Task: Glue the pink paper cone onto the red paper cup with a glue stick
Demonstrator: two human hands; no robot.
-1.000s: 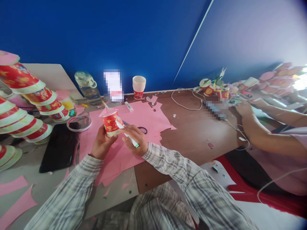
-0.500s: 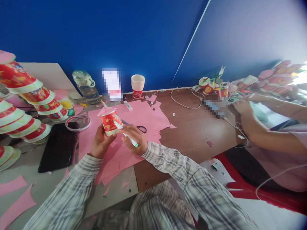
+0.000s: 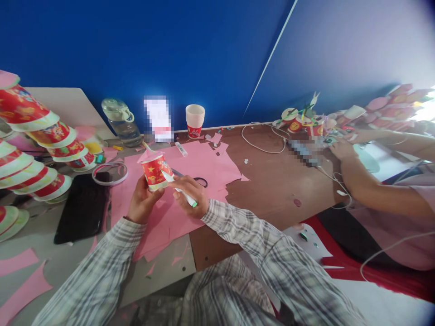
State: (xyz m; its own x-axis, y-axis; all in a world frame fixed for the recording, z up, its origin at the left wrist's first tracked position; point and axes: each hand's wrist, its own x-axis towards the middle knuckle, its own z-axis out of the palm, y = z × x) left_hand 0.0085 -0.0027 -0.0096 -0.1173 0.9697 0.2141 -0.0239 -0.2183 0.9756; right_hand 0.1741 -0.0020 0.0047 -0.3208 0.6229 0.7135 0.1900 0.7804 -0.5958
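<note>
My left hand (image 3: 144, 203) grips a red paper cup (image 3: 155, 171) with a gold star and pale bands at both ends. Pink paper (image 3: 149, 155) sits on top of the cup, with a small stick-like piece poking up. Closed around a white marker (image 3: 186, 195) with a green end is my right hand (image 3: 190, 194). The marker's far tip is at the cup's right side; whether it touches cannot be made out. Both hands are above pink paper sheets (image 3: 200, 165) on the table. A black ring-shaped band (image 3: 201, 182) lies just beyond my right hand.
Stacked red cups (image 3: 50, 136) stand at left beside a black phone (image 3: 83, 206) and a tape roll (image 3: 110, 174). Behind are a water bottle (image 3: 120, 122), a lit screen (image 3: 158, 117) and nested paper cups (image 3: 195, 121). A co-worker's arms (image 3: 353, 158) are at right near a cable (image 3: 265, 149).
My hands, the cup and the marker stay nearly in place. The view has shifted very slightly. At right, the co-worker's farther arm has moved a little.
</note>
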